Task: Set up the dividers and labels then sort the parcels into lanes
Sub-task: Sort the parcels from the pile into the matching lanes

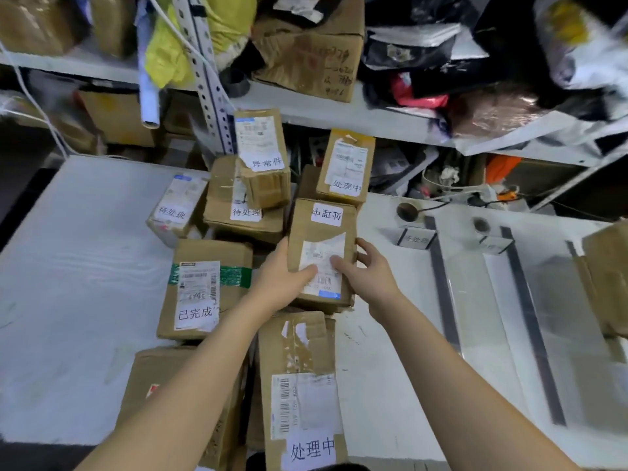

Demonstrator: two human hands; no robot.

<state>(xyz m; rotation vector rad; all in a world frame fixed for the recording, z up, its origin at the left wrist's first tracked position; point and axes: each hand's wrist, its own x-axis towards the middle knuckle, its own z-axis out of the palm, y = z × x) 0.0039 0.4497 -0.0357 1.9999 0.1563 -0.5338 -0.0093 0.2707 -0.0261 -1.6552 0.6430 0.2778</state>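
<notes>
A cardboard parcel [323, 229] with a white label reading 处理中 lies in the middle of the pile on the white table [78, 253]. My left hand [283, 277] grips its left side, thumb across the shipping label. My right hand [365, 270] grips its right side, thumb on the same label. Around it lie other labelled parcels: one marked 已完成 [204, 287], another marked 处理中 [302, 392] nearest me, two marked 待处理 [178, 209] [243, 205], one marked 异常件 [263, 154]. To the right, dark divider strips [443, 287] [531, 321] mark lanes, headed by small standing label cards [416, 237] [494, 244].
Metal shelving [339, 112] crammed with boxes, bags and clutter runs behind the table. A further 处理中 parcel [346, 164] stands at the back of the pile. One cardboard box [608, 277] sits at the right edge in the far lane. A cable hole [407, 211] opens near the lane heads.
</notes>
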